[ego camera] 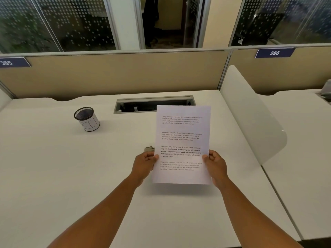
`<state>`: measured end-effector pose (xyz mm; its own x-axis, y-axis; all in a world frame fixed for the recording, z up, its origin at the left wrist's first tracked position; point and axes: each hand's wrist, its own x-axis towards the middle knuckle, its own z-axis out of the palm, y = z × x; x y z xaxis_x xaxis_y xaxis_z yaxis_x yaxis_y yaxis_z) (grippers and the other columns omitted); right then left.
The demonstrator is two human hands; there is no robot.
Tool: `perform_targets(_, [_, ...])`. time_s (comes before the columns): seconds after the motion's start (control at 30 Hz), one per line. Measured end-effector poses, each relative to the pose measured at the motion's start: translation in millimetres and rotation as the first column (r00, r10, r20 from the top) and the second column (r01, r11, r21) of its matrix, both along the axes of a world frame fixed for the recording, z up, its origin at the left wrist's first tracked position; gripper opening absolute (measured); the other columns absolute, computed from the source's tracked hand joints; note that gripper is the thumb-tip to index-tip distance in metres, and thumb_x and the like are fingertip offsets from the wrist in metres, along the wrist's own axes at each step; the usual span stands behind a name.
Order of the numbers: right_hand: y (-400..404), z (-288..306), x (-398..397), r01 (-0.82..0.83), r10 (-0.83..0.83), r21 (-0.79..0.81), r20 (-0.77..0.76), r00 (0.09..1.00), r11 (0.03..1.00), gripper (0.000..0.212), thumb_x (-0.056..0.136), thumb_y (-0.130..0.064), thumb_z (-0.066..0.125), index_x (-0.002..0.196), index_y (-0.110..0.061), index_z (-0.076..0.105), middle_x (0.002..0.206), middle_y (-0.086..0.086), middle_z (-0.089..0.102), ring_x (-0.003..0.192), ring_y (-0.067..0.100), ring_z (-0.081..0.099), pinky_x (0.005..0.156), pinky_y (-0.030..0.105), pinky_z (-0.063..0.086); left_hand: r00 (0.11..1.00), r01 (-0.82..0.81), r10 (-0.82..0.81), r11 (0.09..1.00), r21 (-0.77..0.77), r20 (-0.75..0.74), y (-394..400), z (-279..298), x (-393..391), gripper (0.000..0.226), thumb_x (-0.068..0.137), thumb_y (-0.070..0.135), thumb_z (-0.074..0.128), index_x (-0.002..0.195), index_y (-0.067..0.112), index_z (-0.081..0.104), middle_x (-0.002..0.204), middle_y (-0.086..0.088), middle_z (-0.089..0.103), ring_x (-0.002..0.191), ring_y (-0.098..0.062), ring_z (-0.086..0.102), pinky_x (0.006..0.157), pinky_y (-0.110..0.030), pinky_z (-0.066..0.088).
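spreading across most of the view, the white desk (53, 167) is bearing everything, with a curved white divider (250, 113) standing along its three o'clock edge. a printed sheet (181, 140) with four blocks of text is being held up off the desk near the middle, upright and facing the person, its top edge covering the right end of the open cable hatch (154, 104) at twelve o'clock. a mesh cup (87, 119) wrapped in paper lettered "bin" is standing well apart at ten o'clock of the sheet. the left hand (144, 163) is pinching the sheet's nine o'clock edge, thumb in front and fingers curled behind; the right hand (215, 164) is gripping the three o'clock edge the same way. a small metal clip (149, 149) is peeking out just above the left hand, mostly hidden by the paper. judging by this, the lifting is done and the sheet is being read or checked; setting it down, clipping it or binning it seems to be what is left.
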<state>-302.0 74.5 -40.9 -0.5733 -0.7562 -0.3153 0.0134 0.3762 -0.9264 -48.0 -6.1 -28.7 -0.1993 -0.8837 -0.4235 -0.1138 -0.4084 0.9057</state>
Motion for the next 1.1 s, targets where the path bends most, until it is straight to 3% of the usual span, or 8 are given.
perform_targets(0.17, [1, -2, 0, 0.001, -0.002, -0.001, -0.003, 1.0, 1.0, 0.02, 0.093, -0.018, 0.058, 0.112, -0.021, 0.062, 0.111, -0.002, 0.071, 0.096, 0.021, 0.068, 0.091, 0.047, 0.055, 0.999, 0.015, -0.015, 1.0, 0.021, 0.037, -4, 2, 0, 0.018, 0.096, 0.02, 0.064, 0.104, 0.005, 0.071, 0.103, -0.006, 0.077, 0.095, -0.024, 0.074, 0.072, -0.024, 0.059])
perform_targets(0.33, [1, 2, 0, 0.001, -0.001, -0.026, -0.004, 1.0, 1.0, 0.016, 0.094, -0.017, 0.058, 0.106, -0.028, 0.061, 0.107, -0.005, 0.071, 0.095, 0.021, 0.069, 0.089, 0.046, 0.056, 0.997, 0.04, -0.04, 0.999, 0.008, 0.061, -11, 4, -2, 0.021, 0.098, 0.021, 0.061, 0.105, 0.003, 0.071, 0.106, -0.011, 0.076, 0.098, -0.03, 0.073, 0.088, -0.042, 0.06])
perform_targets(0.43, [-1, 6, -1, -0.008, 0.007, -0.033, -0.014, 1.0, 0.999, 0.018, 0.094, -0.016, 0.057, 0.11, -0.024, 0.061, 0.11, -0.002, 0.071, 0.097, 0.023, 0.068, 0.091, 0.047, 0.055, 0.997, 0.044, -0.043, 0.999, -0.007, 0.056, -20, 11, -4, 0.02, 0.097, 0.021, 0.062, 0.103, 0.004, 0.07, 0.103, -0.011, 0.077, 0.092, -0.029, 0.075, 0.078, -0.038, 0.063])
perform_targets(0.6, [-7, 11, -2, -0.017, 0.015, -0.039, -0.03, 0.999, 0.999, 0.017, 0.094, -0.017, 0.058, 0.107, -0.027, 0.062, 0.108, -0.005, 0.071, 0.096, 0.021, 0.069, 0.089, 0.045, 0.056, 0.996, 0.042, -0.035, 0.996, -0.079, 0.086, -39, 23, -8, 0.015, 0.097, 0.022, 0.062, 0.1, 0.01, 0.072, 0.104, -0.01, 0.076, 0.103, -0.033, 0.071, 0.095, -0.047, 0.057])
perform_targets(0.8, [-12, 15, -5, -0.026, 0.024, -0.06, -0.038, 0.999, 0.998, 0.017, 0.093, -0.018, 0.058, 0.107, -0.027, 0.062, 0.105, -0.008, 0.071, 0.095, 0.021, 0.069, 0.086, 0.042, 0.057, 0.997, 0.03, -0.021, 0.992, -0.12, 0.077, -58, 42, -17, 0.013, 0.098, 0.023, 0.061, 0.098, 0.014, 0.071, 0.102, -0.005, 0.076, 0.097, -0.025, 0.073, 0.08, -0.032, 0.059])
perform_targets(1.1, [-18, 24, -9, -0.015, 0.011, -0.082, -0.039, 0.999, 0.997, 0.02, 0.094, -0.018, 0.059, 0.113, -0.021, 0.062, 0.111, -0.002, 0.071, 0.096, 0.022, 0.068, 0.087, 0.042, 0.057, 1.0, 0.007, -0.002, 0.987, -0.158, 0.031, -70, 57, -27, 0.011, 0.098, 0.022, 0.06, 0.093, 0.018, 0.069, 0.105, -0.006, 0.075, 0.096, -0.023, 0.073, 0.086, -0.037, 0.058])
